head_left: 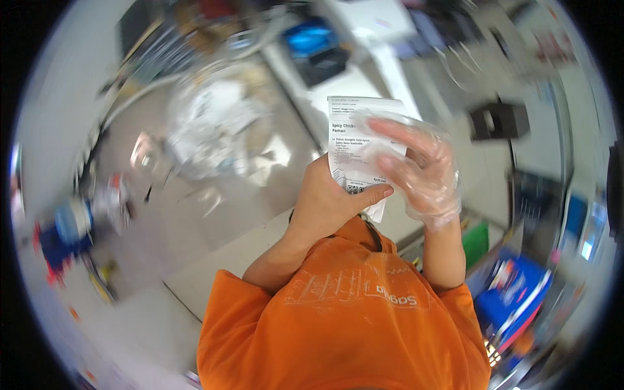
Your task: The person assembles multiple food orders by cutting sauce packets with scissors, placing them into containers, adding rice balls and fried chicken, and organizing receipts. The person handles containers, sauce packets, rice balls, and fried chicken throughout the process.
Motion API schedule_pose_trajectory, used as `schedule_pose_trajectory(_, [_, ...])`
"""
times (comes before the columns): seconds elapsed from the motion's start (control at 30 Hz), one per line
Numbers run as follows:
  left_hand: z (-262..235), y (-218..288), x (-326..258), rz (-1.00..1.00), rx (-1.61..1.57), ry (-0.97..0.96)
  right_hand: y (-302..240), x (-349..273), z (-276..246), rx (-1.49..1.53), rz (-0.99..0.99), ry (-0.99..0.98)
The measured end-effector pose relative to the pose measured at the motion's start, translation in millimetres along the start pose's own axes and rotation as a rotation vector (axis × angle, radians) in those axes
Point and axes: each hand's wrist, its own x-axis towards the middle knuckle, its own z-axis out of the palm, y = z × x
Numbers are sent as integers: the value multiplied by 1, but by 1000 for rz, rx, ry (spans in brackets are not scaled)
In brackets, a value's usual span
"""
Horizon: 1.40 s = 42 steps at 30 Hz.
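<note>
A white printed receipt [351,140] is held up in front of my chest, with print on the side that faces me. My bare left hand [328,201] grips its lower part, the thumb lying across the front and the other fingers behind the paper. A loose, transparent plastic glove covers my right hand [432,172]. Its index finger and thumb are apart, both in front of the receipt's right side and hiding some of the print. Whether those fingertips touch the paper I cannot tell.
A transparent bag of white items [214,130] lies at the left. Beyond the receipt stands a black device with a lit blue screen [309,40]. A dark box [497,121] is at the right, a blue package [517,292] at the lower right. The surroundings are blurred.
</note>
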Motion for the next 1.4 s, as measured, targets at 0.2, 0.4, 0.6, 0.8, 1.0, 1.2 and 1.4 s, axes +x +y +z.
schedule_pose_trajectory(0.2, [164, -9, -54, -262, 131, -590, -51, -191, -94, -13, 91, 601])
schedule_pose_trajectory(0.4, [349, -82, -150, -158, 96, -1016, -60, -451, -158, 91, -98, 1024])
schedule_pose_trajectory(0.6, [480, -183, -240, 179, 197, -1495, -13, -621, -181, -227, -58, 1673])
schedule_pose_trajectory(0.8, [637, -257, -307, 340, 434, -2149, 19, -815, -249, -583, -19, 2535])
schedule_pose_trajectory(1.0, [793, -286, -284, 348, 456, -2296, -203, -1080, -329, -1441, 159, 2932])
schedule_pose_trajectory(1.2, [955, -285, -319, 501, 350, -2417, -252, -1189, -374, -1250, 1181, 3077])
schedule_pose_trajectory(1.4, [1074, -241, -496, 823, -349, -2396, -244, -1194, -385, -1399, 329, 3205])
